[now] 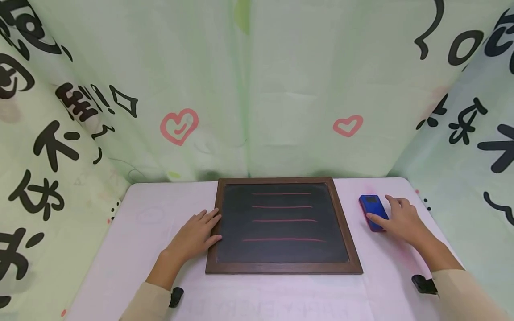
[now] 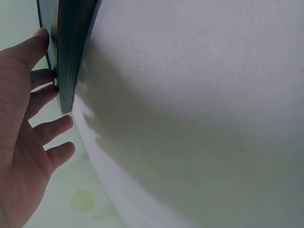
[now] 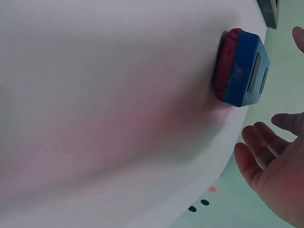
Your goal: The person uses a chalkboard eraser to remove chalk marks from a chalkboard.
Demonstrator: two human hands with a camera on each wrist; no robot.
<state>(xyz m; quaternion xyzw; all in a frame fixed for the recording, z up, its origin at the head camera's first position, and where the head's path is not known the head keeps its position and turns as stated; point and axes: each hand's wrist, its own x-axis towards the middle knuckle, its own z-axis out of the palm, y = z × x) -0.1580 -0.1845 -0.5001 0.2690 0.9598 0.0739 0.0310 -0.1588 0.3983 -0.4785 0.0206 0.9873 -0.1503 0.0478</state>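
A small blackboard (image 1: 281, 252) in a brown wooden frame lies on the table, with several red horizontal lines drawn across it. My left hand (image 1: 192, 236) rests on the frame's left edge, its fingers extended; the left wrist view shows the fingers (image 2: 40, 99) beside the frame's side (image 2: 71, 52). Right of the board sits a blue chalkboard eraser (image 1: 373, 210) with a reddish pad underneath. Over its right side hovers my right hand (image 1: 403, 223), fingers spread. In the right wrist view a gap shows between the fingers (image 3: 256, 147) and the eraser (image 3: 247, 69).
A white cloth covers the table (image 1: 289, 296), with faint pink smudges around the eraser. Pale green curtains (image 1: 289, 89) with black writing and red hearts hang behind and at both sides. A black wrist device (image 1: 424, 284) sits at the right cuff.
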